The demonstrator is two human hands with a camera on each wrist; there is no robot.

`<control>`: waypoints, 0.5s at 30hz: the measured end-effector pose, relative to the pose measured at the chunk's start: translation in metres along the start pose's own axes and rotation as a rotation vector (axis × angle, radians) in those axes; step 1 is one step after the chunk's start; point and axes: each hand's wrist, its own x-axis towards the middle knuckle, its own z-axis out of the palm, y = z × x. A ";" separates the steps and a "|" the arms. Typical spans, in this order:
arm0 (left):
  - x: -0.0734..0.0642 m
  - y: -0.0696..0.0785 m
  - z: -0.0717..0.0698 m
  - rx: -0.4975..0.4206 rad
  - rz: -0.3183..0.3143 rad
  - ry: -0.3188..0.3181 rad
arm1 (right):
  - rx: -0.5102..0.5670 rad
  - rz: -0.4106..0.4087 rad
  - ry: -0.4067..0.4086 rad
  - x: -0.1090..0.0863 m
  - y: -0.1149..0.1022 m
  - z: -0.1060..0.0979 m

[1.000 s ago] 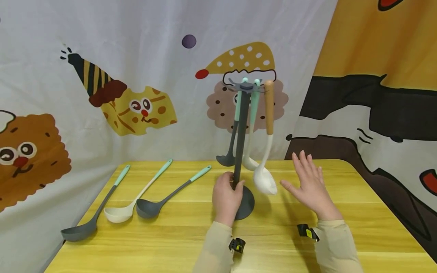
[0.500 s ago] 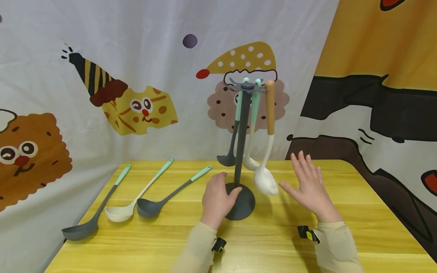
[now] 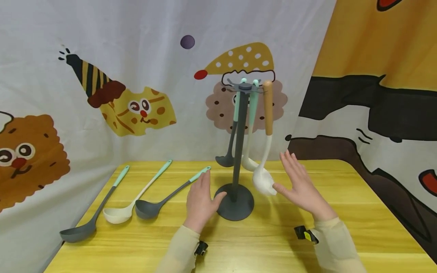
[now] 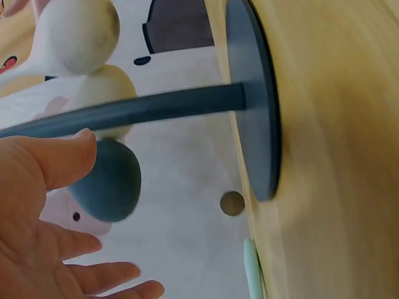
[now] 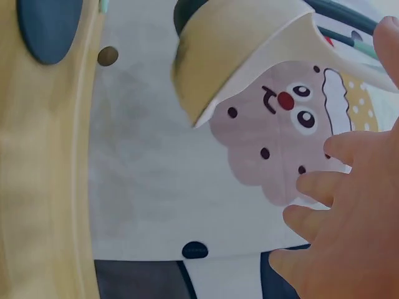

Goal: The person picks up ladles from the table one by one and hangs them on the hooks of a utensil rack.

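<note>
A dark grey utensil stand (image 3: 240, 144) rises from its round base on the table. Hanging from its top are a grey ladle (image 3: 225, 160) and a cream ladle (image 3: 249, 163) with mint handles, plus a white ladle (image 3: 262, 178) with a wooden handle. My left hand (image 3: 201, 201) is left of the pole, fingers extended, holding nothing; the left wrist view shows the pole (image 4: 168, 107) passing by the thumb. My right hand (image 3: 304, 191), fingers spread, is beside the white ladle's bowl. Its thumb overlaps the bowl's edge in the head view; whether they touch, I cannot tell.
Left on the wooden table (image 3: 136, 250) lie a large dark ladle (image 3: 82, 230), a cream ladle (image 3: 117, 215) and a smaller dark ladle (image 3: 148, 209), all with mint handles. A cartoon-printed curtain (image 3: 153, 57) hangs behind the table's back edge.
My left hand has let go of the stand's pole and moved left, away from it. My right hand has shifted slightly left toward the white ladle. The stand stays in place.
</note>
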 end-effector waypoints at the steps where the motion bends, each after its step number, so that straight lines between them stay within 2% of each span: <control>1: 0.000 -0.003 -0.001 0.001 -0.007 0.002 | 0.014 -0.015 -0.003 0.002 -0.001 -0.001; 8: -0.001 -0.019 -0.007 0.053 -0.039 0.025 | 0.111 -0.108 -0.028 0.013 -0.006 -0.011; 15: -0.001 -0.032 -0.014 0.136 -0.063 -0.030 | 0.203 -0.116 -0.033 0.029 -0.019 -0.030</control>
